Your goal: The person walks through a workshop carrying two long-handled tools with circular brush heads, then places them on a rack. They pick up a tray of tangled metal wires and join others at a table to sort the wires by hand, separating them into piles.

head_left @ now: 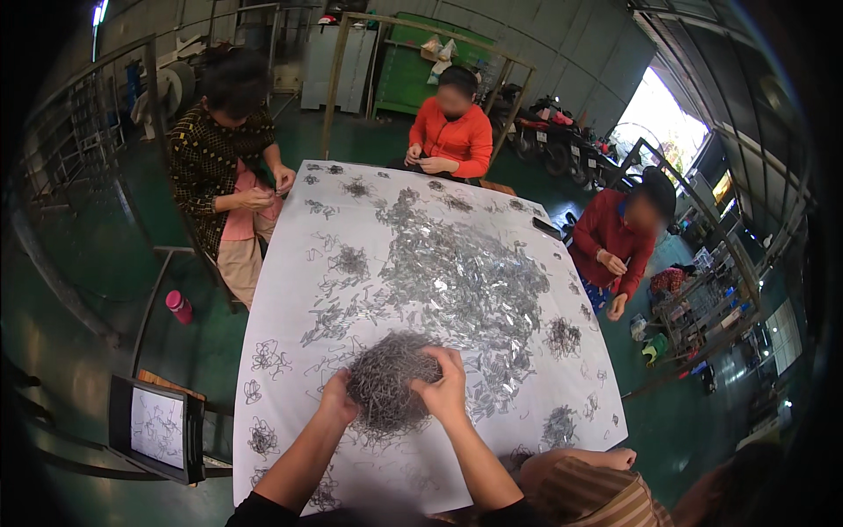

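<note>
A dense, dark grey heap of small bent wire pieces (391,378) lies between my two hands near the front of the white-covered table (290,220). My left hand (335,400) is curved against its left side, with the fingertips mostly hidden by the wires. From the right, my right hand (446,385) grips the heap, its thumb pressed on the near side and its fingers bent over the upper edge. Whether the heap is lifted or rests on the table I cannot tell. Beyond it spreads a wide layer of flat, shiny metal strips (465,281).
Small wire clumps (263,436) dot the table's edges. A dark phone (546,228) lies at the far right edge. Co-workers sit left, far and right (615,246); a striped garment (597,492) shows close at my right. A screen (158,429) and pink bottle (179,306) stand left.
</note>
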`<move>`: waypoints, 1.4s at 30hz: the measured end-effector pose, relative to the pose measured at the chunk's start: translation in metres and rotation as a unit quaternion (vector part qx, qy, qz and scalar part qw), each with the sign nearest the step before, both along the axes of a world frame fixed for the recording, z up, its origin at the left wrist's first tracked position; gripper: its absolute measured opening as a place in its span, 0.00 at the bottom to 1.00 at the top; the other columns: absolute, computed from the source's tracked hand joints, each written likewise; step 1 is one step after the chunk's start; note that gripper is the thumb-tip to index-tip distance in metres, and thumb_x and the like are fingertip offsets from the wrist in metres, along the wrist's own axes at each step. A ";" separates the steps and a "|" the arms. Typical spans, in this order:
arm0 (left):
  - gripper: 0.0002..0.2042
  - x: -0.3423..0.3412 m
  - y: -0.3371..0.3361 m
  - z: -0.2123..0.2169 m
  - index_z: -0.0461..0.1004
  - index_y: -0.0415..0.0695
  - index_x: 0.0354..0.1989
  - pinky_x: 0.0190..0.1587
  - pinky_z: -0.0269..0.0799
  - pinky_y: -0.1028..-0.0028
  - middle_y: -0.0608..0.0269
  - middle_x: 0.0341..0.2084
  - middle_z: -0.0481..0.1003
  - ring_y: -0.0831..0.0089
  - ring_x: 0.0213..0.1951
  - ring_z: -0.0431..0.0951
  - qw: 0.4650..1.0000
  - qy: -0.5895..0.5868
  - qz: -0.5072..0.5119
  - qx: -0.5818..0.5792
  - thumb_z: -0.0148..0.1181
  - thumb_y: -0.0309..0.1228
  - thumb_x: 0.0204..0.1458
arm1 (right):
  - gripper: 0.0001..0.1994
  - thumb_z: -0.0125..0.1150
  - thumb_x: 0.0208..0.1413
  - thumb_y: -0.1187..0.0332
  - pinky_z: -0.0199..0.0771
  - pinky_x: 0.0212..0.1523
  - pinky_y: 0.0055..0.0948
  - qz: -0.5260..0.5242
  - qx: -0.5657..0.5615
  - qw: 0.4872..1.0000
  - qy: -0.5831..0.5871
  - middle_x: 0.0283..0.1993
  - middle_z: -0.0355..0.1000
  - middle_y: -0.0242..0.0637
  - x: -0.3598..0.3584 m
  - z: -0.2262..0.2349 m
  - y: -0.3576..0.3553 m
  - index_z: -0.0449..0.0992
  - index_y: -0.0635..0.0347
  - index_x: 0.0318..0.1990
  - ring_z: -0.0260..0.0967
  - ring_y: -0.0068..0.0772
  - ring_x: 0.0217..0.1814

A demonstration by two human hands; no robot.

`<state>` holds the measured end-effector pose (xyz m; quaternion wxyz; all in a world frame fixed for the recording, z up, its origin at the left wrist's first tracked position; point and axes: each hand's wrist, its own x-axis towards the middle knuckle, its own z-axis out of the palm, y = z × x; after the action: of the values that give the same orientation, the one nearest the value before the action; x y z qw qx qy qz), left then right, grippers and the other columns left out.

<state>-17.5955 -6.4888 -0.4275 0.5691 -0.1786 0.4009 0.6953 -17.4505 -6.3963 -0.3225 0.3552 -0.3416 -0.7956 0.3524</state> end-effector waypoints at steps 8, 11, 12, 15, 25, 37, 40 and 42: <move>0.21 -0.003 0.006 0.002 0.57 0.51 0.59 0.62 0.32 0.43 0.57 0.58 0.55 0.56 0.52 0.59 0.999 0.038 -0.038 -0.006 0.37 0.44 0.59 | 0.25 0.70 0.26 0.79 0.66 0.49 0.29 0.012 -0.002 1.000 -0.022 0.41 0.65 0.37 -0.005 -0.002 0.004 0.75 0.56 0.40 0.64 0.36 0.46; 0.23 -0.002 0.004 0.011 0.53 0.52 0.61 0.63 0.29 0.44 0.56 0.58 0.54 0.55 0.54 0.57 0.998 0.043 -0.041 -0.015 0.39 0.45 0.58 | 0.26 0.70 0.26 0.80 0.67 0.48 0.30 0.028 -0.008 0.999 -0.039 0.44 0.64 0.38 -0.005 -0.002 0.005 0.75 0.54 0.41 0.64 0.39 0.48; 0.24 -0.001 0.003 0.016 0.52 0.53 0.62 0.63 0.28 0.44 0.55 0.59 0.54 0.55 0.56 0.56 0.998 0.038 -0.043 -0.018 0.40 0.45 0.58 | 0.27 0.70 0.26 0.80 0.68 0.48 0.30 0.024 -0.015 0.999 -0.043 0.46 0.64 0.39 -0.004 -0.002 0.007 0.74 0.53 0.42 0.65 0.41 0.49; 0.26 0.001 -0.003 0.028 0.50 0.53 0.64 0.63 0.27 0.44 0.55 0.59 0.54 0.54 0.57 0.54 0.997 0.046 -0.039 -0.047 0.42 0.44 0.57 | 0.25 0.72 0.24 0.78 0.66 0.49 0.29 0.000 -0.020 1.000 -0.014 0.42 0.65 0.37 -0.002 -0.002 0.011 0.75 0.57 0.39 0.65 0.36 0.46; 0.21 0.015 -0.011 -0.002 0.55 0.49 0.58 0.60 0.43 0.43 0.58 0.50 0.59 0.59 0.52 0.60 0.997 -0.043 -0.051 -0.049 0.40 0.41 0.58 | 0.27 0.72 0.25 0.78 0.66 0.47 0.29 -0.026 -0.031 0.999 0.034 0.42 0.64 0.36 -0.003 0.004 0.014 0.73 0.58 0.41 0.65 0.34 0.45; 0.14 0.017 -0.008 -0.006 0.66 0.47 0.49 0.47 0.60 0.62 0.61 0.44 0.65 0.66 0.46 0.63 0.997 -0.059 -0.042 0.016 0.42 0.34 0.55 | 0.26 0.71 0.27 0.78 0.65 0.48 0.29 -0.022 0.009 0.999 0.023 0.43 0.65 0.37 -0.007 0.011 0.002 0.72 0.59 0.41 0.64 0.33 0.47; 0.11 0.014 -0.017 -0.007 0.69 0.48 0.41 0.46 0.58 0.64 0.67 0.42 0.67 0.69 0.46 0.62 0.994 0.082 -0.043 -0.051 0.46 0.34 0.52 | 0.26 0.71 0.27 0.78 0.65 0.48 0.30 -0.016 -0.029 0.999 0.026 0.44 0.65 0.37 -0.006 0.008 0.006 0.72 0.59 0.41 0.64 0.33 0.48; 0.11 0.012 -0.021 -0.008 0.69 0.47 0.41 0.45 0.58 0.62 0.67 0.44 0.66 0.69 0.46 0.61 0.986 0.136 -0.059 -0.071 0.46 0.35 0.52 | 0.26 0.71 0.27 0.78 0.66 0.47 0.29 -0.004 -0.108 0.993 0.054 0.44 0.65 0.37 -0.006 0.007 0.012 0.72 0.59 0.41 0.64 0.33 0.47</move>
<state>-17.5836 -6.5095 -0.4356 0.5352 -0.0983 0.5325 0.6483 -17.4560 -6.3842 -0.3150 0.3598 -0.3613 -0.7314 0.4528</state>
